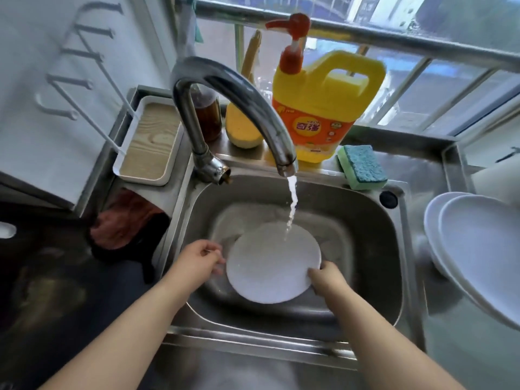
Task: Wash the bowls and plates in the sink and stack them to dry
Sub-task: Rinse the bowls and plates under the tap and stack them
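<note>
My right hand (326, 277) pinches the near-right rim of the white plate (273, 263), fingers curled over the edge; my left hand (201, 258) grips the opposite rim, fingers curled around it. I hold the plate tilted over the middle of the sink (374, 220), I judge so the stream (291, 206) from the faucet (225, 88) strikes its far edge and sheets off. Both forearms reach in from the sink's near edge. Washed plates (478, 249) lean stacked beyond the sink's right edge; the sponge (363, 167) sits on the far rim.
</note>
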Tool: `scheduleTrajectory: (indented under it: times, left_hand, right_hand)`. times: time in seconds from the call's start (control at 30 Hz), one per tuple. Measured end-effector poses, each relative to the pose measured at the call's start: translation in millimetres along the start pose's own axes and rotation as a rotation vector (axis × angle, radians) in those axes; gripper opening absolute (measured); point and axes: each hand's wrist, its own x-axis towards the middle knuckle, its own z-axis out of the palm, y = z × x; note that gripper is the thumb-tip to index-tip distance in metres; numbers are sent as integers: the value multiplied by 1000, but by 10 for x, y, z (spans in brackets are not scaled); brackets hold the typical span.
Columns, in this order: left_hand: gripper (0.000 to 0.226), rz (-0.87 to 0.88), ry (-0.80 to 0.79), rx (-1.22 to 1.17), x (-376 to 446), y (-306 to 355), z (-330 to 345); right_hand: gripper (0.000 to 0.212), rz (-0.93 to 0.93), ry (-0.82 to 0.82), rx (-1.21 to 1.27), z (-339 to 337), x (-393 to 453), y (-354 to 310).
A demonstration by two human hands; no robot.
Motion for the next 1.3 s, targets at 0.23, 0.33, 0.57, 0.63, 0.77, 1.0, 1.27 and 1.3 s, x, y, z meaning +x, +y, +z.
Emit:
scheduleTrajectory:
  times: [0.23,0.33,0.57,0.63,0.77,1.0,1.27,1.3]
  left_hand:
    - [11,-45,-47,-1,-46,-70,-11]
    - [17,-52,-112,-24,-165,47,59]
    - [34,-92,-260,-178,-390,409,268]
    - [25,-62,-281,-186,-464,440,312]
    - [21,-74,-305,-228,-527,443,371]
    - [21,5,-177,-353,-606,519,492]
    - [26,219,19,-284,-783,597,331]
    - [26,234,36,-275,-795,591,296]
  right_hand:
    - [13,-20,65,289,-270,-496,-112]
    - [12,-56,99,436,-377,-729,-140]
    - [12,-126,174,575,-471,-1128,-38]
    - [16,-141,176,599,-469,-1189,22]
    - [22,-213,126,708,-497,-1275,79]
    - [32,-261,18,949,-523,-1156,117]
    - [28,-137,-231,1081,-386,-1015,-98]
    - [25,-117,-253,1071,-355,-1011,-127]
